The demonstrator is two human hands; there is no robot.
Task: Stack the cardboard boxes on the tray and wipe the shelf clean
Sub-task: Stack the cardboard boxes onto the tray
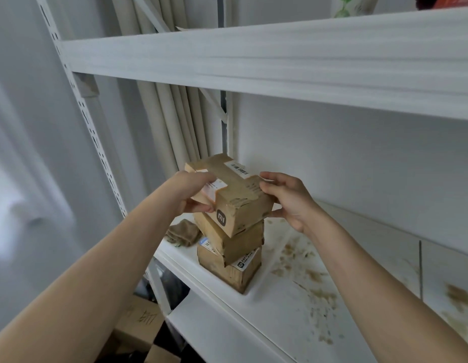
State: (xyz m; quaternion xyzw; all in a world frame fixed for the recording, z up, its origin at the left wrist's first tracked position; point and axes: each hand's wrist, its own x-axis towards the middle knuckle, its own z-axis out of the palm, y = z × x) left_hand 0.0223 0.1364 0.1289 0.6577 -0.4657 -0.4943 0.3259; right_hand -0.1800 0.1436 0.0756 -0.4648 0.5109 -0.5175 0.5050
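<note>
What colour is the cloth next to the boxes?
Brown. The cloth lies crumpled on the shelf, left of the boxes; the head view shows it.

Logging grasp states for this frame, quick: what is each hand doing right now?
Left hand: grips the left end of the top cardboard box.
Right hand: grips the same box's right end, fingers over the top edge.

3 brown cardboard boxes: top taped box (234, 195) gripped btwn both hands, middle box (234, 241) and bottom box (229, 268) stacked directly below them. 1 brown knitted cloth (183, 233) just below the left hand (192, 191). 2 hands, incl. right hand (286, 199).
</note>
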